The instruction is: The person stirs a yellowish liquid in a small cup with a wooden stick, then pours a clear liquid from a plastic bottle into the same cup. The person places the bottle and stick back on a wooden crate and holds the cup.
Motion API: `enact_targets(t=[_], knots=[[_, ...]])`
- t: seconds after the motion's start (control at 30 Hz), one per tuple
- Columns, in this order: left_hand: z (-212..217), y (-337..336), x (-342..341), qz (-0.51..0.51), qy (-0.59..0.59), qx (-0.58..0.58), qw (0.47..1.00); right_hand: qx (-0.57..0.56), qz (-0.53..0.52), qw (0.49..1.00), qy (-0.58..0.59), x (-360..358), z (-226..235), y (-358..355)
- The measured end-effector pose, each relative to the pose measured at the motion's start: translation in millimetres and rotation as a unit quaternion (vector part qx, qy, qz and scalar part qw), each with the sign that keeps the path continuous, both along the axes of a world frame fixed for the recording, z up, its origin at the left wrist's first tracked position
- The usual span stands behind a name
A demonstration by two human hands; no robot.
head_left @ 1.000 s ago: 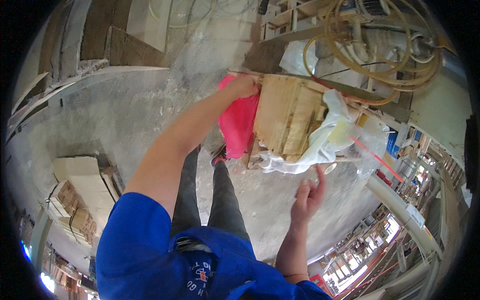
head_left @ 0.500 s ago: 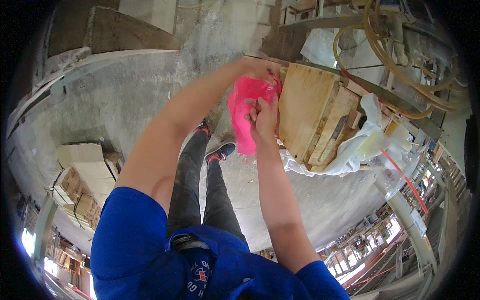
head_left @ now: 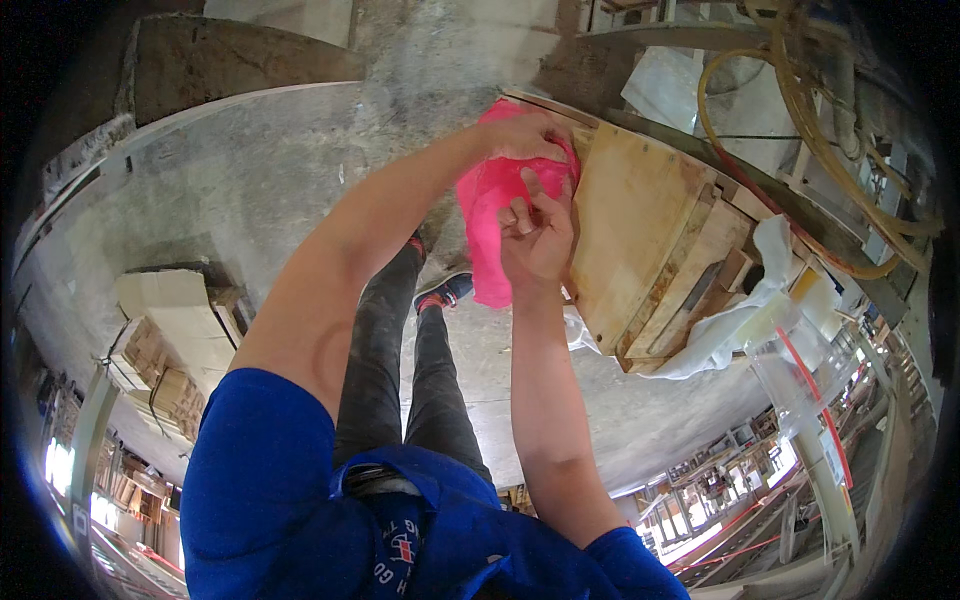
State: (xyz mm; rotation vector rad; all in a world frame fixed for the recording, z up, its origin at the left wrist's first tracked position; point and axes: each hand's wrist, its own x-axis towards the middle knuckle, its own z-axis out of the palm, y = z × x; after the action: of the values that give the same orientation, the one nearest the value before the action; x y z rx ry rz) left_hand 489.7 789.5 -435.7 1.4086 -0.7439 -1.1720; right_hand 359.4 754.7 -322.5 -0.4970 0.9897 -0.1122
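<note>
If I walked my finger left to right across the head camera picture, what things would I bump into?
Flat cardboard → pink plastic → pale wooden panel → thin red strip.

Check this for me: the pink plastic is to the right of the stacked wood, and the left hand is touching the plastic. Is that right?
Not quite. The head view shows the pink plastic to the left of the stacked wood. The left hand is touching the plastic, as you said.
</note>
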Motion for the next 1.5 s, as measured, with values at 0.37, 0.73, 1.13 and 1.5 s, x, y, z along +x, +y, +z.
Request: enact_targets(t=[0.37, 0.73, 1.13, 1.5], knots=[[-6, 5, -50, 0.155, 0.111, -0.030, 0.981, 0.022, -0.012, 1.000, -0.015, 2, -1, 1], [-8, 12, -33, 0.106, 0.239, -0.022, 0.965, 0.007, -0.021, 0.999, 0.023, 8, 7, 8], [-18, 5, -37, 0.158, 0.056, -0.023, 0.986, -0.004, -0.007, 1.000, 0.011, 10, 6, 9], [-5, 2, -25, 0.185, 0.194, -0.177, 0.947, 0.044, -0.015, 0.998, 0.029, 10, 5, -4]])
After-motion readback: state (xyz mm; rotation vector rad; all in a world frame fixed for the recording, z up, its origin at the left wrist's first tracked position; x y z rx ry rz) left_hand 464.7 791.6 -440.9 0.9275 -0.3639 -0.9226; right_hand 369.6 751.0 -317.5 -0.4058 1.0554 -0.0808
